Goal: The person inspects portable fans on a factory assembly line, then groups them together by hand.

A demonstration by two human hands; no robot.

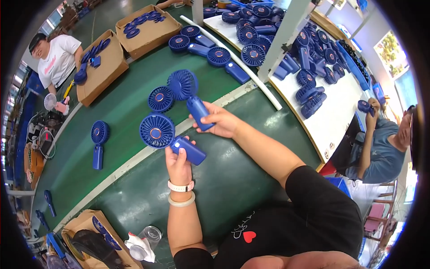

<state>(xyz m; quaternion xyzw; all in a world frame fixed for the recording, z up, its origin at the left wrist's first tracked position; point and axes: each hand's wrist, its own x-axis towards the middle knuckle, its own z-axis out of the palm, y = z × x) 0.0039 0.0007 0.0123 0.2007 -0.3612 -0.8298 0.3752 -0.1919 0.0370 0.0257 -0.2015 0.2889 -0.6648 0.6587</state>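
Note:
My left hand (179, 167), with a watch and a bangle on its wrist, is closed round the handle of a blue handheld fan (190, 151). That fan's round head points up and to the left. Beyond it, my right hand (222, 121) grips the handle of a second blue handheld fan (197, 109), its head tilted toward the far side. Between the two heads shows another round fan head (160, 98); whether it has a handle is hidden. A further blue fan (99, 134) lies on the green bench (130, 121) to the left.
Several fans (218, 56) lie on the bench's far side, behind a white tube (264, 92). More are heaped on a white table (331, 119) at right. Cardboard boxes (105, 80) stand far left, another box (71, 233) near left beside a clear cup (151, 235). Two people sit nearby.

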